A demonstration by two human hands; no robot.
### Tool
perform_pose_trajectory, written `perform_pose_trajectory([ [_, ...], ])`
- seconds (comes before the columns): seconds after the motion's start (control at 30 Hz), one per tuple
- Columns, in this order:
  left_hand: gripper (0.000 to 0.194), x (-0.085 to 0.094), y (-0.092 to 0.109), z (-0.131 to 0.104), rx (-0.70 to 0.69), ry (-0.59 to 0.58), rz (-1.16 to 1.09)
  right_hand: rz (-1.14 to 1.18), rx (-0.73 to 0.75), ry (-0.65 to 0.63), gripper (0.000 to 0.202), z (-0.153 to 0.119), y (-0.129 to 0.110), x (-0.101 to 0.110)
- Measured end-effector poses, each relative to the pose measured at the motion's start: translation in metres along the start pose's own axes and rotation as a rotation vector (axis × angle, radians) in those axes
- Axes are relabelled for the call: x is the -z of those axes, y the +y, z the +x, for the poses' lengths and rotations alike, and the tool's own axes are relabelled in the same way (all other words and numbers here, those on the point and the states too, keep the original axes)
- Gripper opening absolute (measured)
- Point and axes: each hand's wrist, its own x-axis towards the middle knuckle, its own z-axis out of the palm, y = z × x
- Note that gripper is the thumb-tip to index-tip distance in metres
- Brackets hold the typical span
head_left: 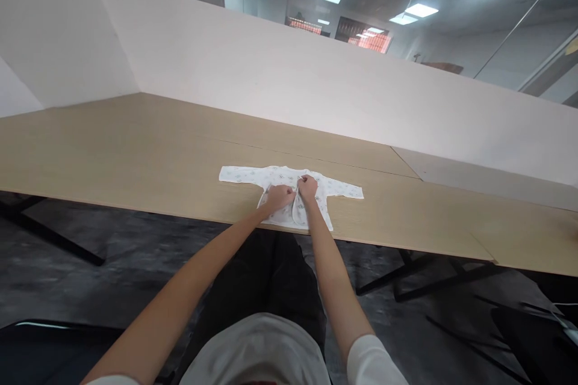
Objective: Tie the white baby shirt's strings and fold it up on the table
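Note:
A small white long-sleeved garment (284, 175) with a sparse dark print lies spread on the light wooden table (135, 150), its sleeves stretched out to both sides. My left hand (280, 196) is closed on the front of the garment, left of its middle. Just right of it, my right hand (307, 186) pinches the edge of a front panel near the upper middle. That panel's curved edge hangs down between my hands, near the table's front edge. My fingertips partly hide the fabric they hold.
A white wall (271, 84) with a window above it runs behind the table. Black table legs (58, 240) stand below. A dark chair (533, 337) is at the lower right, and another dark seat (49, 355) at the lower left.

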Motion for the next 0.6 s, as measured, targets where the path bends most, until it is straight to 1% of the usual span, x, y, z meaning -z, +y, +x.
perform_pose_trajectory([
  [0.1, 0.025, -0.006, 0.013, 0.025, 0.151, 0.043, 0.06, -0.031, 0.007, -0.016, 0.023, 0.0, 0.0, 0.003],
  [0.17, 0.028, -0.008, 0.018, 0.041, 0.211, 0.11, 0.081, -0.046, 0.011, -0.022, 0.027, -0.001, -0.001, 0.003],
  [0.23, 0.03, -0.01, 0.017, 0.051, 0.244, 0.162, 0.115, -0.046, 0.013, -0.027, 0.029, -0.001, -0.002, 0.003],
  [0.3, 0.03, -0.012, 0.013, 0.055, 0.224, 0.164, 0.134, -0.039, 0.025, -0.041, 0.03, -0.001, -0.001, 0.002],
  [0.47, 0.029, -0.017, 0.001, 0.052, 0.085, 0.168, 0.108, -0.047, 0.071, -0.065, 0.031, -0.002, -0.001, 0.003],
  [0.6, 0.028, -0.019, -0.002, 0.055, 0.064, 0.171, 0.063, -0.067, 0.066, -0.076, 0.032, -0.004, -0.004, 0.006],
])
